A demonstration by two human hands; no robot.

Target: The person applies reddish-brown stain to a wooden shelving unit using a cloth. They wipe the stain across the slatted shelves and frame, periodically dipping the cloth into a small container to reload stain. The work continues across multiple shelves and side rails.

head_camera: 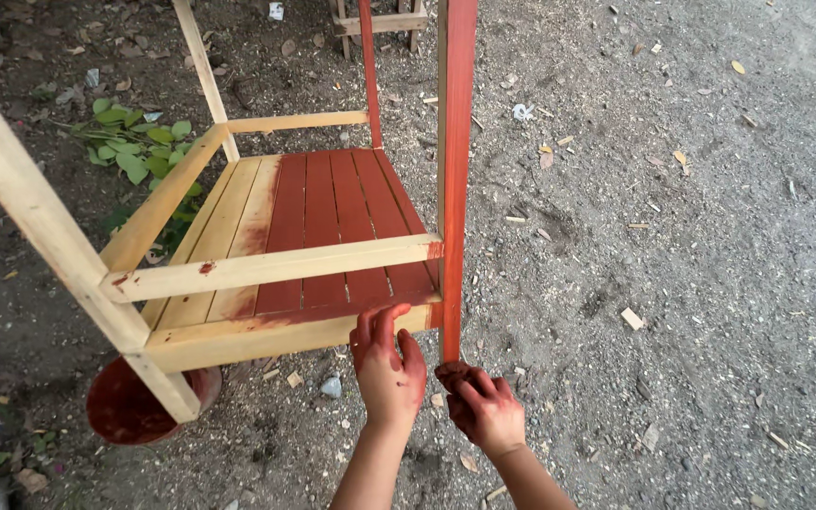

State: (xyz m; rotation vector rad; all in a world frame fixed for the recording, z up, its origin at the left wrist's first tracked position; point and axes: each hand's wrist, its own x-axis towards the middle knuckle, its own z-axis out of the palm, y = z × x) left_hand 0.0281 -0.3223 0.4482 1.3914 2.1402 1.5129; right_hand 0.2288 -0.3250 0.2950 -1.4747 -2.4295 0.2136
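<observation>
Head view: the left hand [387,366], stained red, reaches up with fingers open and tips on the lower rail [276,337] of a wooden chair frame [266,227] standing on the dirt ground [710,283]. The right hand [480,404] is curled shut at the foot of the red-painted leg [454,179]; whether it holds anything cannot be told. A red bucket [129,408] sits under the frame's near-left corner.

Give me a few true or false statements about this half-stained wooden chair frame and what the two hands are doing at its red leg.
1. Both stained hands are at the bottom of the red-stained upright wooden leg. True: the left hand and the right hand are at its lower end.
2. All the flat wooden seat slats are stained red. False: the slats on the left side are bare pale wood.
3. A round reddish-brown bowl of stain sits on the ground under the frame's near left corner. True.
4. The ground is smooth tile. False: it is dirt strewn with wood chips and leaves.
5. The right hand holds a paintbrush. False: no brush shows.
</observation>
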